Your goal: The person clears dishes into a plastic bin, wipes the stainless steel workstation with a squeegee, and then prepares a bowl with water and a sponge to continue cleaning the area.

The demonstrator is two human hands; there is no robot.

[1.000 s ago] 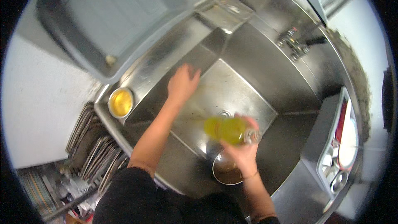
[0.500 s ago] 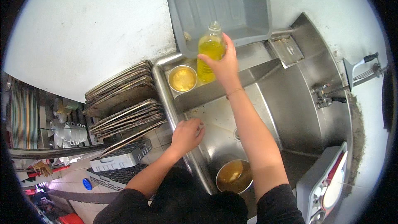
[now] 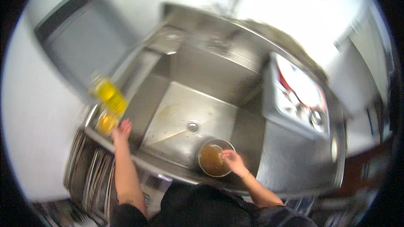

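Note:
My right hand (image 3: pixel 234 162) reaches over a round metal pot (image 3: pixel 205 170) of brown liquid in the sink's front. Its fingers are closed at something pale, too blurred to name. At the sink's left end my left hand (image 3: pixel 121 130) is beside a small round metal container (image 3: pixel 107 122) with yellow contents. Motion blur hides whether its fingers touch the container or are closed. Just beyond stands a clear bottle of yellow liquid (image 3: pixel 110 96), with no hand on it.
The steel sink (image 3: pixel 192 101) has a drain in its floor. A grey tub (image 3: pixel 88 44) stands at the far left. On the right is a grey bin (image 3: pixel 269 105) holding dishes and utensils. Dark, worn trays (image 3: pixel 90 166) are stacked upright at the lower left.
My right hand has let go of the bottle and moved to the pot. My left hand has gone from the sink's front edge to the small container. The view has turned right.

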